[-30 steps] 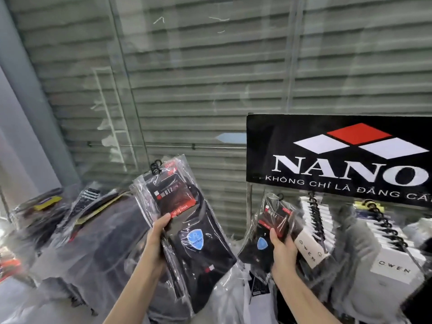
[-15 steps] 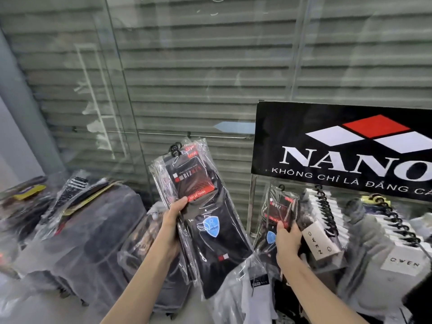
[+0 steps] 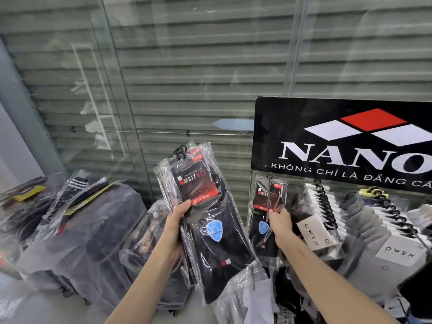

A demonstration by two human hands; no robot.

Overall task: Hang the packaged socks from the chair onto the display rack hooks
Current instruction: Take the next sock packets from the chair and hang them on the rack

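While left hand (image 3: 174, 226) grips sock stack (image 3: 205, 220), right hand (image 3: 279, 222) pinches single pack (image 3: 263, 206) (at rack).

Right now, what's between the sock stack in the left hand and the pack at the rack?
Nothing: the head view shows only shuttered glass behind the gap between black sock stack and hooked pack.

Left hand (image 3: 176, 226) ctr frame, thumb on top, fingers clamped, forearm up from bottom. Right hand (image 3: 279, 224) right of ctr, fingers pinched, arm extended.

My one head view: close, forward and slightly down, rack (image 3: 346, 206) at frame right, shutter (image 3: 187, 78) behind.
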